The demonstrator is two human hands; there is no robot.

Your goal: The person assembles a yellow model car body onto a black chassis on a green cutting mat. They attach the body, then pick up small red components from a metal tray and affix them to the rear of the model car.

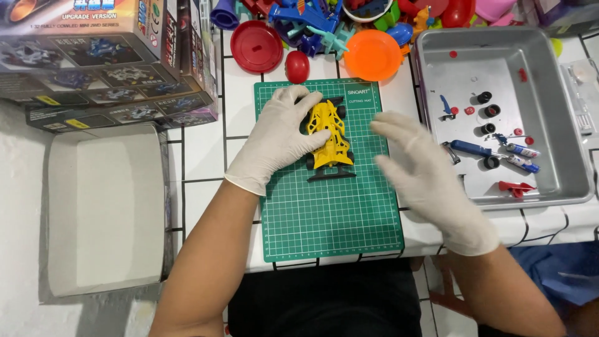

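Observation:
A yellow toy race car [329,133] with black wheels lies on a green cutting mat [331,212] in the middle of the white tiled table. My left hand [281,134], in a white glove, rests on the car's left side with its fingers against the body. My right hand [418,168], also gloved, hovers with fingers spread just right of the car, at the mat's right edge, blurred and holding nothing.
A metal tray [555,112] at the right holds small black wheels, red parts, a blue-handled screwdriver [471,148] and small tubes. Toy boxes [106,56] stack at the top left above an open white box lid [106,206]. Red and orange plastic dishes [373,55] and colourful toys line the back.

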